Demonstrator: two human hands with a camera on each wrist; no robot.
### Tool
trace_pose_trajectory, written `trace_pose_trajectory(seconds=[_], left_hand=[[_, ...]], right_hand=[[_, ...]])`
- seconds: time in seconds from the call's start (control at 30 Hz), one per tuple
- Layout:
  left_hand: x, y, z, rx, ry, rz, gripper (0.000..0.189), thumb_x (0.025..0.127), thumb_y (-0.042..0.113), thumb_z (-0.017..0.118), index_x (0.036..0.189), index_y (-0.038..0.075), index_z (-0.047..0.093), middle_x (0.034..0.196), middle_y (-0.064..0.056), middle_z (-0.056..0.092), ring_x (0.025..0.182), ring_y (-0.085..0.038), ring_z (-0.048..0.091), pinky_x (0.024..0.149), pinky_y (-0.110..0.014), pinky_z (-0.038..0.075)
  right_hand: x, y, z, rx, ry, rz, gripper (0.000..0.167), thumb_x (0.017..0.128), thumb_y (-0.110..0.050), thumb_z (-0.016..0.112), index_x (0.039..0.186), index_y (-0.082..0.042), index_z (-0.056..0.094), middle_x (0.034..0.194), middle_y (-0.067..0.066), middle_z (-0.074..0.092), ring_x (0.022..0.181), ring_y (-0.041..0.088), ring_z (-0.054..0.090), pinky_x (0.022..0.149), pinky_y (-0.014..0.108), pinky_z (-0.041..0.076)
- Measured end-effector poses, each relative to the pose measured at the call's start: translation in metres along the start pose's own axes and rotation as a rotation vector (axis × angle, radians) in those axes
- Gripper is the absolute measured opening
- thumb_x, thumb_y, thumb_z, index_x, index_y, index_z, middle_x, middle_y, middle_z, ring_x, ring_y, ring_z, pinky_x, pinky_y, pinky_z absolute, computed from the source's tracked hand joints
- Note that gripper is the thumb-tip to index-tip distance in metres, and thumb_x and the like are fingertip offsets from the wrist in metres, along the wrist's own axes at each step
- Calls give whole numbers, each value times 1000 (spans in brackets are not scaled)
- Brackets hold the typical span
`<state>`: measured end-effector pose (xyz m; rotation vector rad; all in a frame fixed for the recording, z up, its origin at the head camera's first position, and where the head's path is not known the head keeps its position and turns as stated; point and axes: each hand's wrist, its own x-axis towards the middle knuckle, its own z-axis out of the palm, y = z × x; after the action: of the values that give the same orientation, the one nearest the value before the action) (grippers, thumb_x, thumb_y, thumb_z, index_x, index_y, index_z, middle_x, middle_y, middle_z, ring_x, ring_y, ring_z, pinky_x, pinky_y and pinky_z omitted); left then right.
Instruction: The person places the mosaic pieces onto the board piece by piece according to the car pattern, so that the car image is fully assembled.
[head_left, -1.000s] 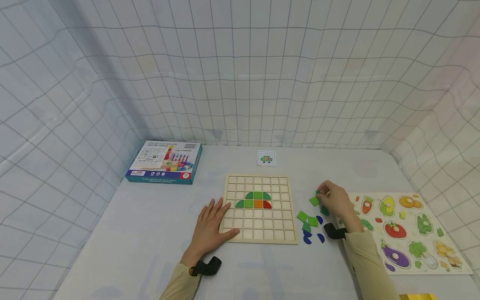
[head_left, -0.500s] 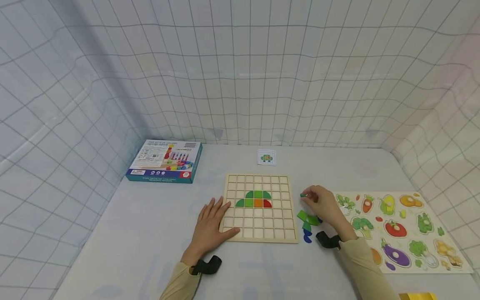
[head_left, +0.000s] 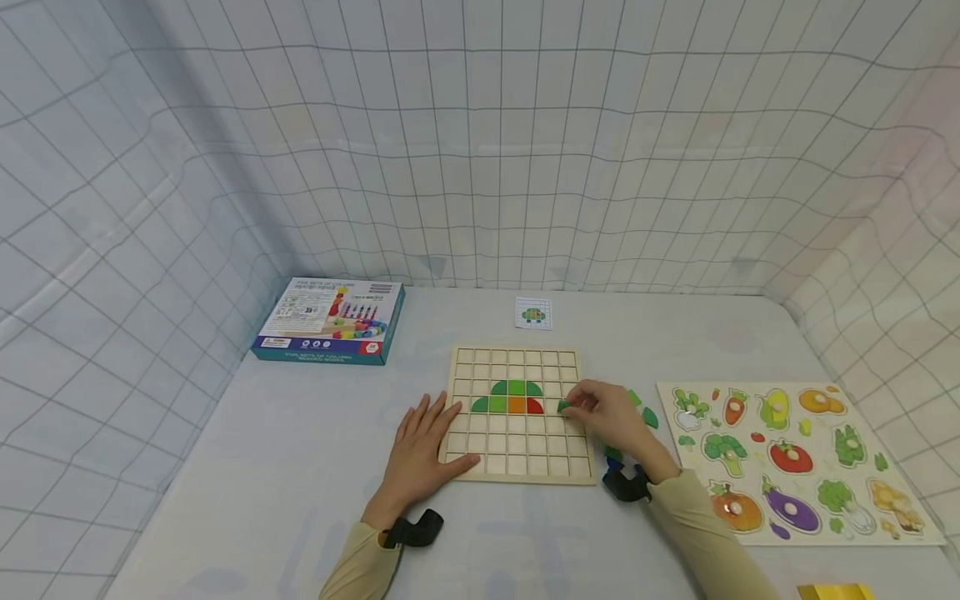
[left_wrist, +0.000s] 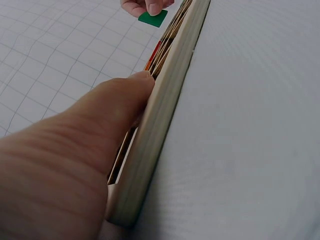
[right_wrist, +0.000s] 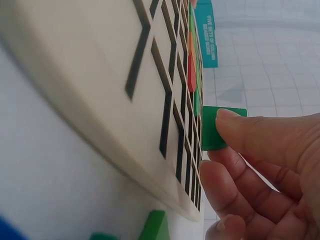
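The head view showed the right hand [head_left: 609, 417] pinching a green piece [head_left: 563, 406] over the right part of the wooden board [head_left: 498, 442], beside the red piece [head_left: 535, 406] set in its squares. The left hand [head_left: 420, 458] lay with straight, spread fingers on the board's left edge, and a card [head_left: 533, 314] lay beyond its far edge.

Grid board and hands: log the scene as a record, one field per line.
left grip: fingers spread, touching the grid board's left side
right grip: pinching a green piece over the board's right side
set pieces: seven, rows of three and four; green, orange, red
loose pieces: green and blue, right of board, partly hidden
picture card: beyond the board
vegetable puzzle: far right
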<state>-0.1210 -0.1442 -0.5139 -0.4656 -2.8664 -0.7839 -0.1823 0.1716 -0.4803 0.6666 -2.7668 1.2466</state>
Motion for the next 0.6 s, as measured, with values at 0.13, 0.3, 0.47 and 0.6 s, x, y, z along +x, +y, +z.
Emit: trace_pose_trajectory(seconds=[0.13,0.3,0.47,0.6], left_hand=[[0,0,0,-2,2,2,84,78,59,66,144,14,43,153,-9,27,142,-31,13,112,-49,6],[0,0,0,1,-1,0,84,78,60,66,144,14,42,153,-9,27,142,-31,13,112,-49,6],[0,-1,1,2,-2,0,84,78,60,66,145,14,42,153,-9,26,142,-30,12,112,-48,5],[0,-1,1,3,-3,-1,84,78,60,66,145,15,42,154,-8,26,142,-30,12,112,-48,5]], right_hand=[[3,-3,4,-10,-12,-18,10,81,-10,76,86,-11,67,74,-9,60,64,9,54,56,26,46],[6,-5,8,-10,-38,-7,8,83,-10,74,89,-11,68,75,-9,59,62,9,52,54,26,44],[8,-6,9,-17,-58,39,6,85,-12,72,90,-13,70,74,-9,59,62,10,50,53,26,42],[9,-7,10,-31,-57,63,5,86,-13,71,91,-14,71,73,-9,58,61,10,50,52,26,42]])
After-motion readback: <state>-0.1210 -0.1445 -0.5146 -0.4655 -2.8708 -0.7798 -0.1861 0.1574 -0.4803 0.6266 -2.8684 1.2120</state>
